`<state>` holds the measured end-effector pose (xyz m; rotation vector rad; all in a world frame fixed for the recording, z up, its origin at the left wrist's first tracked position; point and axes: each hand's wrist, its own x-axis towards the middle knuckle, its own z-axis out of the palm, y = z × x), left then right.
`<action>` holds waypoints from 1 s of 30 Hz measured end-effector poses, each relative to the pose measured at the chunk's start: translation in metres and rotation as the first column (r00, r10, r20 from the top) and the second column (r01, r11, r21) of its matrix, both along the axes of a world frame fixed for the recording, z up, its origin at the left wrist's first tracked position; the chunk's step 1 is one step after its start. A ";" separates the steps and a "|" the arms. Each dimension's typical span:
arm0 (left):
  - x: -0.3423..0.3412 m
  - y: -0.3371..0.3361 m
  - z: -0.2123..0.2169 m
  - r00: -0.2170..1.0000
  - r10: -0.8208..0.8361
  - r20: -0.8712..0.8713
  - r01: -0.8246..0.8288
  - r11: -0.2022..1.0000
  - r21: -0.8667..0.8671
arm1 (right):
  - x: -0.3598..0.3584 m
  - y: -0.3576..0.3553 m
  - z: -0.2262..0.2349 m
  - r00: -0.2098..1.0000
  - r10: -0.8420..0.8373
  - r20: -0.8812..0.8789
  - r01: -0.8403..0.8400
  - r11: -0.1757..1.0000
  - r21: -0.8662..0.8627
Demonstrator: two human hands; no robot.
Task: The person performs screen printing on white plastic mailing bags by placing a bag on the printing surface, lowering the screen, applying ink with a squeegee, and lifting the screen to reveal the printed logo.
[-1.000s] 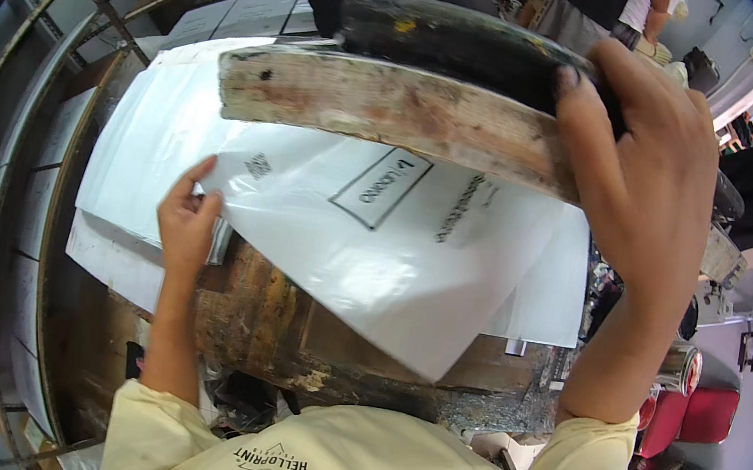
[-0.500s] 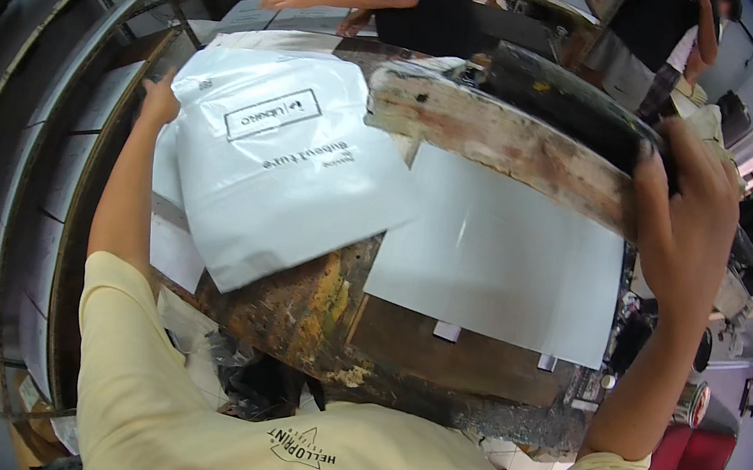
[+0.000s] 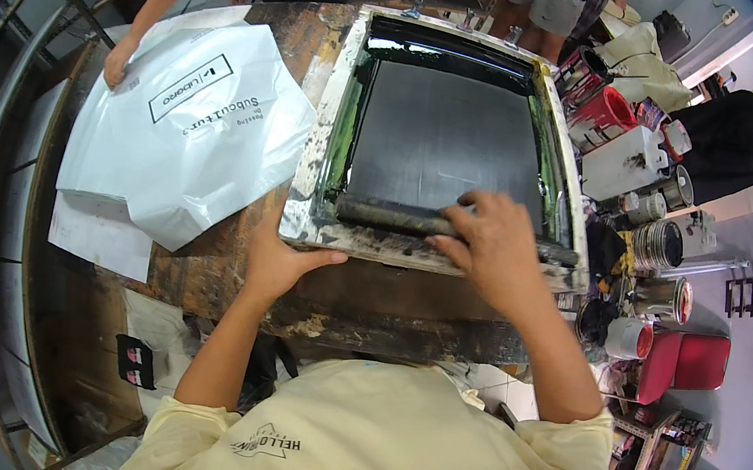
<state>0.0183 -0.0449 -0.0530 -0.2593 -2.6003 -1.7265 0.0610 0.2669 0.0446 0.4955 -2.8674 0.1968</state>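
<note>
A screen-printing frame (image 3: 335, 115) with a dark, ink-coated mesh (image 3: 451, 136) lies flat on the stained wooden table (image 3: 229, 273). My right hand (image 3: 493, 250) is closed on the dark squeegee bar (image 3: 389, 215) that rests across the near end of the mesh. My left hand (image 3: 276, 258) presses on the frame's near left corner. To the left lies a white plastic mailer bag (image 3: 186, 129) with black print, on top of other white sheets. Another person's hand (image 3: 118, 63) touches its far left corner.
Several ink cans and pots (image 3: 656, 243) crowd the right side, with a red bucket (image 3: 607, 108) and a white box (image 3: 624, 163). Red stools (image 3: 693, 362) stand lower right. A metal rack (image 3: 12, 187) curves along the left. People stand at the table's far side.
The frame, raised and tilted before, now lies flat on the table. The printed bag went left onto the stack. My left hand came back to the frame's corner and my right took the squeegee.
</note>
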 end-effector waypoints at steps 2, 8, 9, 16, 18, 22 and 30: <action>0.005 0.000 -0.022 0.995 0.020 -0.102 -0.040 0.979 -0.199 | 0.015 -0.001 -0.034 0.992 -0.045 0.120 0.060 0.991 -0.123; 0.007 -0.002 -0.043 0.995 -0.007 -0.103 -0.038 0.905 -0.424 | 0.020 -0.011 -0.083 0.994 -0.017 0.111 0.028 0.995 -0.099; 0.006 0.000 -0.042 0.996 0.005 -0.092 -0.043 0.905 -0.422 | 0.015 -0.009 -0.086 0.997 -0.007 0.077 0.015 0.995 -0.098; 0.011 -0.004 -0.039 1.000 0.022 -0.010 -0.025 0.903 -0.428 | -0.102 0.023 -0.098 1.000 -0.028 -0.001 0.028 0.999 -0.040; 0.013 -0.007 -0.044 1.000 0.028 0.006 -0.022 0.894 -0.447 | -0.147 0.038 -0.106 0.998 -0.032 -0.053 0.030 0.999 -0.032; 0.010 -0.008 -0.045 1.000 -0.013 -0.019 0.004 0.903 -0.430 | -0.237 0.069 -0.114 0.983 -0.021 -0.182 0.017 1.000 -0.020; 0.020 -0.009 -0.058 0.995 0.096 0.013 -0.094 0.988 -0.122 | -0.328 0.113 -0.055 0.994 0.028 0.106 -0.026 0.999 -0.020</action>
